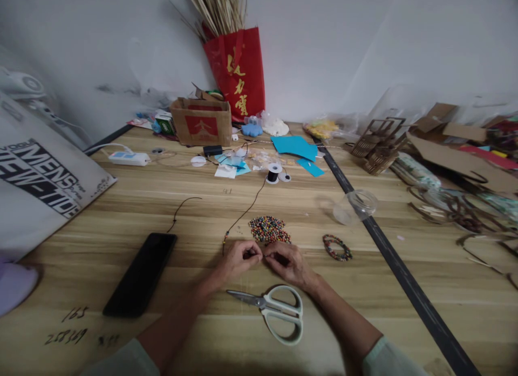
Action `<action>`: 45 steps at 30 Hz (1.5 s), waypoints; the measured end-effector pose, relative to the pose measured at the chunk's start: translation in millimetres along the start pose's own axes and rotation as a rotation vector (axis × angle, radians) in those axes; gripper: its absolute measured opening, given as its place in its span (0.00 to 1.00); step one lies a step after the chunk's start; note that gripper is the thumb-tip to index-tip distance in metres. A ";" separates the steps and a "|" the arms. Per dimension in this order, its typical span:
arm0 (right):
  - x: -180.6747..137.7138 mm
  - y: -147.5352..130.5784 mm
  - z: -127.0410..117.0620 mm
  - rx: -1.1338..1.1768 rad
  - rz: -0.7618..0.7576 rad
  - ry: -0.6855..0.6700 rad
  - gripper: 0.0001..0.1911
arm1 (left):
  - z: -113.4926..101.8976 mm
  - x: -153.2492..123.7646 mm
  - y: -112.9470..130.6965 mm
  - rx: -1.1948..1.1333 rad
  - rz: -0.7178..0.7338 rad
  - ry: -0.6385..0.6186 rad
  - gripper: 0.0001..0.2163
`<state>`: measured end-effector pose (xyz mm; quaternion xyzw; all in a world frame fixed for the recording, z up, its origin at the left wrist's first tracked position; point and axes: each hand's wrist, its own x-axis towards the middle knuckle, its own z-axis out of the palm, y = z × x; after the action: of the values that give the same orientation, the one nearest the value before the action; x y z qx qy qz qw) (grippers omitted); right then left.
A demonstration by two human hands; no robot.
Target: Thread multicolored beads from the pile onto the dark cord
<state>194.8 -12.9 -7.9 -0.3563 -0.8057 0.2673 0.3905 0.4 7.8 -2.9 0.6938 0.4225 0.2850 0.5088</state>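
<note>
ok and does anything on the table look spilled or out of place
Nothing looks clearly spilled or damaged. The oddest thing is the handwritten numbers straight on the tabletop near the phone, an unusual place to write. The beads lie loose, but mostly in one heap.

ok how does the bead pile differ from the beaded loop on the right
The bead pile is a heap of loose beads, while the beaded loop has its beads lined up in strands. The pile covers a wider, filled patch; the loop is narrower, curving round an open middle. Both show small, multicoloured beads and lie on the wooden table.
</note>
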 end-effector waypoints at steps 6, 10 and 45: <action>-0.2 -0.4 0.3 -0.001 -0.006 -0.005 0.04 | -0.2 -0.1 2.2 -0.013 0.003 -0.008 0.06; 0.4 -1.6 -0.2 -0.009 -0.004 0.007 0.05 | 0.6 0.3 0.4 -0.001 0.003 0.009 0.07; 2.1 -4.1 -1.6 -0.014 -0.012 0.020 0.08 | -4.0 3.7 -6.0 -0.208 -0.038 -0.008 0.05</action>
<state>193.7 -13.4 -3.2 -0.3569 -0.8058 0.2557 0.3974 -2.9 13.6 -7.4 0.6300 0.4018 0.3150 0.5852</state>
